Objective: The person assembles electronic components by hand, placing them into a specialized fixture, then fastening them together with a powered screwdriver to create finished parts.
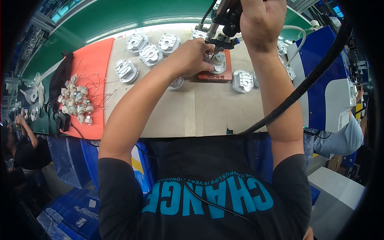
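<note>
My right hand [263, 24] is raised at the top, its fingers curled round a black powered screwdriver [231, 22] with a metal shaft. The driver's tip points down just above a round white plastic housing [219, 61]. This housing rests on a red block [214, 79] on the bench. From the left, my left hand [196, 56] grips the housing's edge with its thumb and fingers, right beside the driver tip. Another white housing [176, 83] lies partly hidden below my left wrist.
Several white housings [151, 55] stand left of my hands, and one more housing [243, 81] stands right of the block. White motors with thin wires [77, 100] lie on an orange mat [96, 60]. A thick black hose [298, 94] crosses my right forearm. A blue-and-white machine [320, 60] borders the right.
</note>
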Action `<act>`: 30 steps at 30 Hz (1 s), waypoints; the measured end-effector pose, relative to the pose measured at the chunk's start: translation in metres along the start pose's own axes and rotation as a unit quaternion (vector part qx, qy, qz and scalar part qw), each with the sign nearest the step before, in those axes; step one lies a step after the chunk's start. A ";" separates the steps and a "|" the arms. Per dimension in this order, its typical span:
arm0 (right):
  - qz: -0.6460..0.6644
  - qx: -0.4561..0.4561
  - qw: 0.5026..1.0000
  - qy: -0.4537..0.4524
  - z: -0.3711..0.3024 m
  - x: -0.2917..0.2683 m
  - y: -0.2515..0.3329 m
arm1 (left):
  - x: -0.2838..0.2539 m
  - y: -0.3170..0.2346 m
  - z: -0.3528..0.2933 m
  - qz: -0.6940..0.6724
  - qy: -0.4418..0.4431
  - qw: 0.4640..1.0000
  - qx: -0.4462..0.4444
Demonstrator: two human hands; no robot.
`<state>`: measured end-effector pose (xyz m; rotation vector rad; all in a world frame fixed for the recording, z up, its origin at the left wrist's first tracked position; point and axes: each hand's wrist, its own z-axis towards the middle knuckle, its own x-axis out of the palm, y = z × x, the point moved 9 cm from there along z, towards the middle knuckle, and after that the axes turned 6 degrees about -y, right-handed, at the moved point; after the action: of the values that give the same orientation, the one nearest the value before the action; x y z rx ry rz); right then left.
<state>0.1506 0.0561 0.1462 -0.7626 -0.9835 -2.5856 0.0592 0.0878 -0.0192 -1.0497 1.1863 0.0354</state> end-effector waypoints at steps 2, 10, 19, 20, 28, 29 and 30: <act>-0.154 -0.054 0.987 0.000 -0.001 -0.007 0.005 | -0.002 0.004 0.001 -0.032 -0.022 0.999 -0.013; -0.302 -0.108 0.947 0.031 0.003 -0.002 0.028 | 0.003 -0.012 0.007 -0.047 -0.042 0.998 -0.008; -0.149 -0.048 0.987 0.019 0.046 0.023 0.071 | 0.008 0.000 0.001 -0.098 0.008 0.995 -0.034; -0.289 -0.170 0.940 0.059 0.051 0.034 0.082 | 0.007 0.007 -0.001 -0.090 0.007 0.995 -0.032; -0.402 -0.180 0.898 0.017 0.067 0.024 0.102 | -0.005 -0.026 0.007 -0.007 -0.018 0.999 0.037; -0.406 -0.194 0.893 0.018 0.065 0.019 0.098 | -0.003 -0.026 0.007 0.015 -0.020 0.998 0.057; -0.411 -0.210 0.887 0.021 0.064 0.018 0.098 | -0.001 -0.021 0.009 0.019 -0.030 0.998 0.047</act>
<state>0.2013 0.0268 0.2492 -0.4058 -0.8563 -3.6170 0.0761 0.0824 -0.0048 -0.9368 1.1434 0.0394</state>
